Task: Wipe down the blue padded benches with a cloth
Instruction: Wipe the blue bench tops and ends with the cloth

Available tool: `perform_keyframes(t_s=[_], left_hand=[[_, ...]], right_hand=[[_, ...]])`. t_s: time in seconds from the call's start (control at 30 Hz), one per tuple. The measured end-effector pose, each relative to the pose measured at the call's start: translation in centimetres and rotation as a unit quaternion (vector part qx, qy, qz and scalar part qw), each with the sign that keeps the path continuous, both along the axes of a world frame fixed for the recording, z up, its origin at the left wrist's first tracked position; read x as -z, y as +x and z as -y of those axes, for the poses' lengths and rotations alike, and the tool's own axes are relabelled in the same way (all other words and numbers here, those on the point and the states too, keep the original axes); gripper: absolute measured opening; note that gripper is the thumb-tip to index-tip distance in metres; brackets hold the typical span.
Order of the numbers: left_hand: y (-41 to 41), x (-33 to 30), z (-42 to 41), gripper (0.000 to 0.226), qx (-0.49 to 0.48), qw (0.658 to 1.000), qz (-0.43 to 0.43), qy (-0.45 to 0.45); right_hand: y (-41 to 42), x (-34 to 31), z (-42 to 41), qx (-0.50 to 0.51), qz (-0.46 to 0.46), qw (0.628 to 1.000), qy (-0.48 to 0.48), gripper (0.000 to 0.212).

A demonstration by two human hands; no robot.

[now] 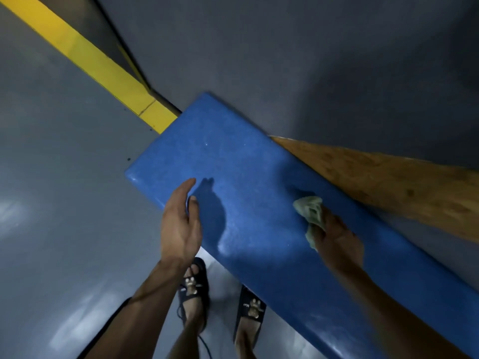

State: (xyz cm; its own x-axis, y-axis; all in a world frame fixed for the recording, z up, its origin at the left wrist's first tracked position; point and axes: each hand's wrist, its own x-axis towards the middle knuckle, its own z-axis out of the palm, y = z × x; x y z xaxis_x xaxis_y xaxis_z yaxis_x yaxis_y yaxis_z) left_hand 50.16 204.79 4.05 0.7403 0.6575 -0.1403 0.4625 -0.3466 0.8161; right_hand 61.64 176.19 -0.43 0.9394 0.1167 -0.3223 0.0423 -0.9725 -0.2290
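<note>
The right hand (337,242) clamps a limp, light green cloth (311,211), bunched on the blue padded bench (246,164) near its back edge. The left hand (181,221) hovers spread, empty, over the front edge.

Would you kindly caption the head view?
Right hand presses green cloth on blue bench; left hand open.

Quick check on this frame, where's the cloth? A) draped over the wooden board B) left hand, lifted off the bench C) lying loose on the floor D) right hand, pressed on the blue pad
D: the pale green cloth is bunched under the right hand on the blue bench, while the left hand is open and holds nothing.
</note>
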Motion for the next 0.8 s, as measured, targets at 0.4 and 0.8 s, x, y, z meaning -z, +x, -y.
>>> perform_keyframes(t_s=[0.4, 0.8], left_hand=[[2.0, 4.2, -5.8, 0.043, 0.049, 0.999, -0.007, 0.009], [2.9, 6.2, -21.5, 0.051, 0.194, 0.976, -0.054, 0.082]], right_hand=[[-3.7, 1.7, 0.9, 0.208, -0.036, 0.975, -0.070, 0.069], [1.2, 3.8, -27.3, 0.204, 0.009, 0.979, -0.010, 0.079]])
